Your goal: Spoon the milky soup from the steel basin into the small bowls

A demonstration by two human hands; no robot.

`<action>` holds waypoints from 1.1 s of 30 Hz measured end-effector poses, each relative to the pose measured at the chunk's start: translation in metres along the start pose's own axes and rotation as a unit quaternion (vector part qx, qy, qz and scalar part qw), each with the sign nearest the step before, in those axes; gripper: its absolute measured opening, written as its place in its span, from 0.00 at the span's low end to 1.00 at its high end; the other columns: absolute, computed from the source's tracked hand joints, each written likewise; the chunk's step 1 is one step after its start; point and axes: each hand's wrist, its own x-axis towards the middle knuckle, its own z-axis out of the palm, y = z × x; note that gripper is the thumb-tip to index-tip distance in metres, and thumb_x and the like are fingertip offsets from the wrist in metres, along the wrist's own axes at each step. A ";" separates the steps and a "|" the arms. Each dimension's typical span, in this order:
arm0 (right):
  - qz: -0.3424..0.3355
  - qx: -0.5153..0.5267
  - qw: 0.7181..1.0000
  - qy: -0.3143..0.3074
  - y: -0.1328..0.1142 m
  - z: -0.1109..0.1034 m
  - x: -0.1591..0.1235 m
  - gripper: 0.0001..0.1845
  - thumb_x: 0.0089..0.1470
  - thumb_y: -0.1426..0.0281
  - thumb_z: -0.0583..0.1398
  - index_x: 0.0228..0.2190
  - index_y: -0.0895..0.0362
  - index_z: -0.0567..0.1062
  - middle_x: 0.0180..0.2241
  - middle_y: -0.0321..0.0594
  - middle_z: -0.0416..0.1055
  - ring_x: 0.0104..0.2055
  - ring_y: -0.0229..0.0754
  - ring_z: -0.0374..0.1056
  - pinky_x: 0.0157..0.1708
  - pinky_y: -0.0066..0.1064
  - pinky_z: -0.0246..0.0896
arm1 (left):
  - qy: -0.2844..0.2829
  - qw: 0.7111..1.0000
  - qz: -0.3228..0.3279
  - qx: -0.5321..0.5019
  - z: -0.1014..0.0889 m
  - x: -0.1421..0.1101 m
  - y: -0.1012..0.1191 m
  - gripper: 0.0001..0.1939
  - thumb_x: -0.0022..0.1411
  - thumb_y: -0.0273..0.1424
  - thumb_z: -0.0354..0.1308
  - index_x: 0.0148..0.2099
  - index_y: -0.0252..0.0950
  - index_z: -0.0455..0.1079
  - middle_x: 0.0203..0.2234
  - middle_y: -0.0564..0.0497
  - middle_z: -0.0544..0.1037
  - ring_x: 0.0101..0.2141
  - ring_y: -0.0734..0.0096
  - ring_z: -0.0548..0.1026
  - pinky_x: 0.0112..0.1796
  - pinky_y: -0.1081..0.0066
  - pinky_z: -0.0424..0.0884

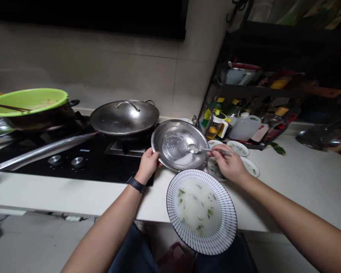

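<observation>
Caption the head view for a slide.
Left hand grips a basin; right hand holds a spoon over it.

Lidded wok [125,120] on black stove [96,167]; lime-green basin [25,98] left of wok; knobs [77,162] front-left; rack [244,91] right; green vegetable [277,148] farther right.

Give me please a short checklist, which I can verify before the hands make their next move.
1. Left hand grips the rim of the metal bowl: ok.
2. Right hand holds the spoon by its handle: ok.
3. Metal bowl is level: not ok; it looks tilted, with white liquid gathered at its near side.
4. Plate of soup sits wholly on the counter: not ok; its near side appears past the edge.
5. Lid covers the pan on the stove: ok.
6. Stove is off: cannot tell; no flame shows.
</observation>
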 end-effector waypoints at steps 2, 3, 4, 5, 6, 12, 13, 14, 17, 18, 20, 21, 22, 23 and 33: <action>0.000 0.001 1.000 0.002 0.005 0.005 -0.002 0.11 0.67 0.62 0.56 0.38 0.53 0.77 0.39 0.45 0.80 0.45 0.51 0.76 0.49 0.46 0.72 | 0.000 1.000 -0.001 0.000 0.000 0.000 0.000 0.05 0.52 0.31 0.58 0.31 0.39 0.65 0.14 0.59 0.68 0.14 0.73 0.67 0.17 0.75 0.63; 0.001 0.001 1.000 0.002 0.005 0.006 -0.004 0.11 0.67 0.63 0.56 0.39 0.53 0.77 0.39 0.45 0.80 0.46 0.51 0.76 0.49 0.46 0.72 | 0.001 1.000 -0.001 0.000 0.000 0.001 0.000 0.05 0.52 0.31 0.58 0.31 0.39 0.65 0.14 0.59 0.68 0.14 0.73 0.67 0.17 0.75 0.63; 0.007 0.005 1.000 0.002 0.004 0.006 -0.007 0.11 0.67 0.63 0.56 0.39 0.53 0.77 0.39 0.45 0.80 0.46 0.51 0.76 0.50 0.47 0.72 | 0.001 1.000 -0.002 0.001 0.000 0.001 0.000 0.05 0.52 0.31 0.58 0.31 0.39 0.65 0.14 0.59 0.69 0.14 0.73 0.67 0.17 0.75 0.63; 0.021 0.012 1.000 0.002 0.003 0.006 -0.010 0.10 0.66 0.62 0.57 0.40 0.53 0.77 0.39 0.45 0.80 0.46 0.51 0.77 0.50 0.47 0.73 | 0.001 1.000 -0.003 0.001 0.000 0.001 0.000 0.05 0.52 0.31 0.58 0.31 0.39 0.65 0.14 0.59 0.69 0.14 0.73 0.67 0.18 0.75 0.63; 0.045 0.025 0.999 0.002 0.001 0.006 -0.013 0.10 0.66 0.62 0.57 0.40 0.53 0.76 0.39 0.45 0.80 0.45 0.51 0.77 0.51 0.48 0.73 | 0.001 1.000 -0.004 0.002 0.000 0.001 0.000 0.05 0.52 0.31 0.58 0.32 0.39 0.65 0.14 0.59 0.69 0.14 0.73 0.67 0.18 0.75 0.64; 0.342 0.247 0.905 0.049 -0.008 0.013 -0.007 0.09 0.62 0.62 0.63 0.37 0.53 0.70 0.27 0.38 0.78 0.30 0.46 0.80 0.36 0.38 0.80 | 0.001 1.000 -0.003 0.001 0.000 0.000 0.001 0.05 0.52 0.31 0.59 0.31 0.39 0.65 0.14 0.58 0.68 0.14 0.73 0.67 0.18 0.75 0.64; 0.385 0.286 0.875 0.068 -0.008 0.015 -0.002 0.08 0.61 0.65 0.63 0.36 0.53 0.69 0.25 0.35 0.76 0.28 0.45 0.80 0.33 0.36 0.80 | 0.001 1.000 -0.001 0.001 0.001 -0.001 0.001 0.05 0.52 0.31 0.59 0.31 0.39 0.65 0.14 0.58 0.68 0.14 0.73 0.67 0.17 0.75 0.64; 0.418 0.320 0.846 0.086 -0.007 0.017 0.002 0.08 0.60 0.68 0.64 0.35 0.53 0.68 0.23 0.33 0.75 0.27 0.44 0.80 0.32 0.34 0.80 | 0.000 1.000 0.000 0.001 0.001 -0.001 0.001 0.05 0.52 0.31 0.59 0.31 0.39 0.65 0.14 0.58 0.68 0.14 0.73 0.67 0.17 0.75 0.64; 0.471 0.388 0.783 0.122 -0.005 0.019 0.010 0.08 0.58 0.75 0.62 0.32 0.54 0.67 0.21 0.32 0.73 0.26 0.44 0.80 0.31 0.34 0.81 | 0.000 1.000 0.003 0.001 0.001 -0.001 0.001 0.05 0.52 0.32 0.58 0.31 0.39 0.65 0.14 0.59 0.68 0.14 0.73 0.67 0.17 0.75 0.63; 0.475 0.397 0.775 0.128 -0.005 0.018 0.011 0.07 0.58 0.76 0.61 0.32 0.54 0.67 0.20 0.32 0.73 0.26 0.44 0.80 0.31 0.34 0.81 | 0.000 1.000 0.003 0.002 0.001 0.000 0.000 0.05 0.51 0.32 0.58 0.31 0.39 0.65 0.13 0.59 0.68 0.14 0.73 0.67 0.17 0.75 0.64; 0.468 0.399 0.776 0.139 -0.007 0.011 0.013 0.07 0.59 0.76 0.61 0.32 0.54 0.68 0.20 0.34 0.74 0.26 0.44 0.80 0.30 0.32 0.81 | 0.000 1.000 0.004 0.002 0.000 0.000 -0.001 0.05 0.51 0.32 0.59 0.31 0.39 0.65 0.13 0.59 0.68 0.14 0.73 0.67 0.17 0.75 0.64; 0.458 0.395 0.783 0.144 -0.009 0.007 0.014 0.07 0.59 0.76 0.61 0.32 0.54 0.68 0.20 0.35 0.75 0.26 0.44 0.80 0.29 0.30 0.80 | -0.001 1.000 0.004 0.002 0.000 0.000 -0.001 0.05 0.51 0.32 0.59 0.31 0.39 0.65 0.14 0.59 0.68 0.14 0.73 0.67 0.17 0.75 0.64; 0.446 0.392 0.791 0.149 -0.012 0.000 0.014 0.07 0.59 0.75 0.62 0.32 0.54 0.69 0.20 0.35 0.75 0.26 0.43 0.80 0.28 0.29 0.80 | -0.002 1.000 0.004 0.002 0.000 0.001 -0.001 0.05 0.51 0.32 0.58 0.31 0.39 0.65 0.14 0.59 0.68 0.14 0.73 0.67 0.17 0.75 0.64; 0.435 0.389 0.797 0.154 -0.015 -0.007 0.015 0.07 0.58 0.74 0.63 0.32 0.54 0.69 0.20 0.34 0.75 0.26 0.43 0.80 0.28 0.29 0.80 | -0.002 1.000 0.005 0.001 0.000 0.001 -0.001 0.05 0.51 0.32 0.58 0.31 0.39 0.65 0.14 0.59 0.69 0.14 0.73 0.67 0.17 0.75 0.63; 0.385 0.331 0.854 0.110 -0.046 -0.077 -0.019 0.15 0.50 0.60 0.72 0.35 0.51 0.75 0.24 0.37 0.80 0.28 0.46 0.81 0.31 0.31 0.81 | -0.002 1.000 0.012 0.000 0.002 0.000 0.002 0.06 0.50 0.33 0.58 0.30 0.39 0.65 0.14 0.59 0.69 0.14 0.73 0.67 0.17 0.74 0.63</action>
